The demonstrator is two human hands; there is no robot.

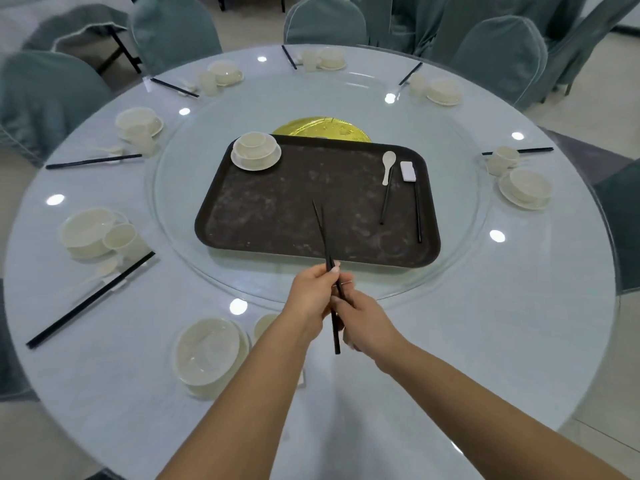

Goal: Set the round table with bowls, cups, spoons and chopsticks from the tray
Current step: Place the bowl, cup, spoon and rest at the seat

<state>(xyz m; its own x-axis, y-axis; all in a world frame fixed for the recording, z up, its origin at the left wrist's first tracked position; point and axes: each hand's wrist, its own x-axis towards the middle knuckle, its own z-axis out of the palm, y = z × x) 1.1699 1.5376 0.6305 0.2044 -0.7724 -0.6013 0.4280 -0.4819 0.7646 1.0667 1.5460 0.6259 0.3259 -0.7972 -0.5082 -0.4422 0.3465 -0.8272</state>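
Chopsticks are up in both hands right now, just off the near edge of the tray, tips pointing out over it. Left hand pinches the pair about midway with its grip closed tight around the sticks, and the right hand has its fingers curled round them a bit lower down, looks like squaring them up so the ends match. Thin black stiff sticks, basically weightless, but smooth and they love to roll or scissor apart, so I'd hold them together near the middle, not by one end. Left of the tray's near corner, on the round bench, sits a bowl on a plate with a cup half hidden behind the left forearm; my guess is that's the setting this pair is for. On the tray's far left corner there's one more bowl set, and toward its right side a spoon, a white rest and another pair of chopsticks. Those ceramics will be fragile and slick, so lift the stack by the plate underneath. Places around the tray on the other sides look already laid.
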